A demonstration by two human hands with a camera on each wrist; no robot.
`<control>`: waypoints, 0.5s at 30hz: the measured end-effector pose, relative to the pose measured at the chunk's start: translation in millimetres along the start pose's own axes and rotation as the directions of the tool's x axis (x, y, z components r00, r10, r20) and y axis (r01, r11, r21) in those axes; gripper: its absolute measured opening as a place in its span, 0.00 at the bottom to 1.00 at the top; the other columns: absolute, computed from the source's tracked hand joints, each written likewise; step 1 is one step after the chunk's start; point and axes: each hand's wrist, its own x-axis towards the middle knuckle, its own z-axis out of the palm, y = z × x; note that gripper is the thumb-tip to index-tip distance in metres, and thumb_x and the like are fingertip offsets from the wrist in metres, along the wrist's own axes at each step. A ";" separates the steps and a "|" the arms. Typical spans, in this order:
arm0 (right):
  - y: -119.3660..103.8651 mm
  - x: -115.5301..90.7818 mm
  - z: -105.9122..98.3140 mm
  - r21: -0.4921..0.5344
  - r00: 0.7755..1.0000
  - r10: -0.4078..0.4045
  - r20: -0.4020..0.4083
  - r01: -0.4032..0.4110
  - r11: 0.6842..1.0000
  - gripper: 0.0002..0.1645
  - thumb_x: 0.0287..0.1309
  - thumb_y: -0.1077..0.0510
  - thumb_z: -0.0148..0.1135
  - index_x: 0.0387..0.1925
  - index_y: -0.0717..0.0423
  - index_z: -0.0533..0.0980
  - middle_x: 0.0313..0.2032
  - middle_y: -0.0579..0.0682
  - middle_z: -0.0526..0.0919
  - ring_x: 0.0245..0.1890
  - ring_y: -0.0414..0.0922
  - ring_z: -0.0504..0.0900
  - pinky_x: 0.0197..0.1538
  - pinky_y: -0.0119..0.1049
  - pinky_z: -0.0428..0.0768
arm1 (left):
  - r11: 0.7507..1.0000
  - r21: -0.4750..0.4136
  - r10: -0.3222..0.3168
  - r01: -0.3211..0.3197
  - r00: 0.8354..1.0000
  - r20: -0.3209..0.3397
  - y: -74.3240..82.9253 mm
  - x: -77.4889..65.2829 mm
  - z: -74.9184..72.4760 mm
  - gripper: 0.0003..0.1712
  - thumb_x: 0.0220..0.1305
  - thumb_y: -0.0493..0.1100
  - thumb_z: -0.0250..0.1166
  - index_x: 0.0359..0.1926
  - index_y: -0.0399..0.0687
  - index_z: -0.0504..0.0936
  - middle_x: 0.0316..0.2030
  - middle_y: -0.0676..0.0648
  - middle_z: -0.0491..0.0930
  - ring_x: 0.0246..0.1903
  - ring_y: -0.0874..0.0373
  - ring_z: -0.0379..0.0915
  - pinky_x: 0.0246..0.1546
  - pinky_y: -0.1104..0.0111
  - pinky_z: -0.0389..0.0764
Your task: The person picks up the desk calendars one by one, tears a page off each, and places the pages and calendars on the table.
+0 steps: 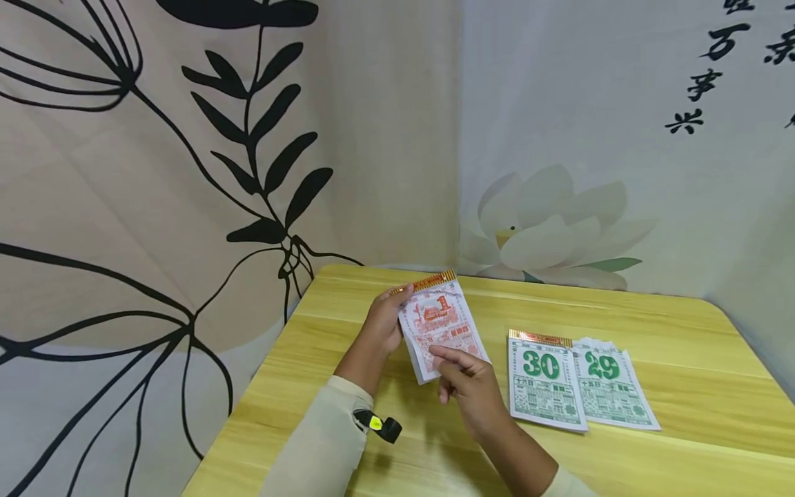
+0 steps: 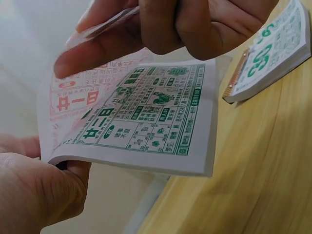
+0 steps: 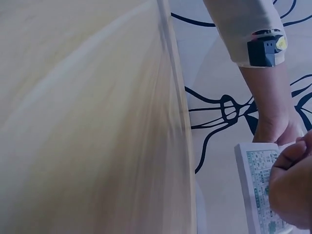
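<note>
My left hand (image 1: pixel 381 324) grips a tear-off calendar pad (image 1: pixel 442 321) near its gold-striped top binding, tilted over the table. Its front page is printed in red with a large 1. At the pad's lower edge is my right hand (image 1: pixel 475 393), index finger extended across the page. In the left wrist view, the right hand (image 2: pixel 170 24) pinches the thin red page (image 2: pixel 73 105) between thumb and finger and lifts it. A green-printed page (image 2: pixel 161 117) shows underneath. The left thumb and fingers hold the pad's bound end there. The right wrist view shows only part of the pad (image 3: pixel 258 180).
Right of the hands, a second calendar pad (image 1: pixel 546 383) with a green 30 lies on the wooden table (image 1: pixel 683 359). A torn-off sheet (image 1: pixel 615 390) with a green 29 lies beside it, its top edge ragged. Printed curtains (image 1: pixel 397 138) hang behind the table.
</note>
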 end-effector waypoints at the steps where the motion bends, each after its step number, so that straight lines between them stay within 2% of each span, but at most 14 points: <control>1: -0.4 -0.2 1.0 0.005 1.000 -0.001 -0.003 0.001 1.000 0.21 0.75 0.66 0.63 0.64 0.71 0.81 0.26 0.44 0.82 0.17 0.38 0.75 0.28 0.29 0.78 | 1.000 0.000 -0.004 0.004 1.000 0.006 -0.4 0.4 -0.3 0.14 0.85 0.46 0.59 0.58 0.41 0.79 0.52 0.44 0.86 0.50 0.56 0.88 0.53 0.67 0.90; 7: -3.1 -1.6 5.1 0.021 0.999 0.017 -0.045 -0.016 1.000 0.19 0.74 0.67 0.63 0.62 0.69 0.82 0.32 0.43 0.86 0.18 0.38 0.74 0.28 0.29 0.77 | 1.000 -0.009 -0.028 0.029 0.999 0.038 -2.8 2.9 -3.3 0.14 0.85 0.46 0.60 0.57 0.40 0.81 0.49 0.46 0.88 0.49 0.57 0.89 0.53 0.68 0.90; 15: -8.7 -2.7 6.3 0.036 0.997 0.037 -0.074 -0.034 0.999 0.18 0.73 0.65 0.65 0.61 0.66 0.85 0.33 0.42 0.86 0.18 0.38 0.73 0.29 0.28 0.76 | 1.000 0.005 -0.026 0.026 0.998 0.062 -3.7 3.8 -7.9 0.17 0.85 0.45 0.59 0.59 0.36 0.81 0.48 0.47 0.89 0.48 0.57 0.90 0.52 0.68 0.91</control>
